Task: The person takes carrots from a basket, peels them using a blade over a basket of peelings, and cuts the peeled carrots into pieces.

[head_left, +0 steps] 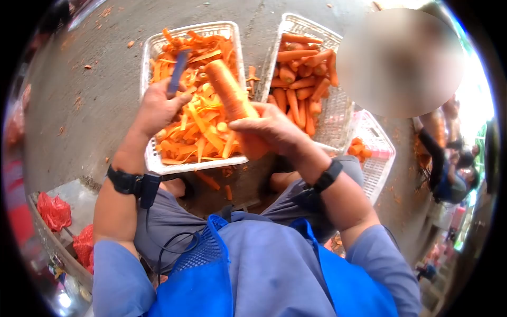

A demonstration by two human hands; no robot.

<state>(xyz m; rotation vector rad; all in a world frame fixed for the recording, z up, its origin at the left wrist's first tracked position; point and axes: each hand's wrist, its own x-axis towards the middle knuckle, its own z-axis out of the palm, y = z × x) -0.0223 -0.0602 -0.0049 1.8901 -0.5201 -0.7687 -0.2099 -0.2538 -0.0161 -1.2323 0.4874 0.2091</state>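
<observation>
Above heaped peelings (203, 129), left hand (158, 108) clamps fingers on blue peeler (178, 74), right hand (274, 129) wraps fingers round one carrot (229, 90), more carrots (303, 82) lying alongside.

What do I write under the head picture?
Left hand with peeler, right hand with carrot, above a basket of peelings.

In the right hand (270, 127), a thick orange carrot (228, 91), smooth and moist-looking, gripped near the lower end. Tilted, with the blunt far end up and to the left, above a white crate (240, 50) of orange peelings (205, 132). In the left hand (160, 105), a slim dark-blue peeler (178, 71), pointing away from the body, just beside the carrot but apart from it. Blade too blurred to make out.
</observation>
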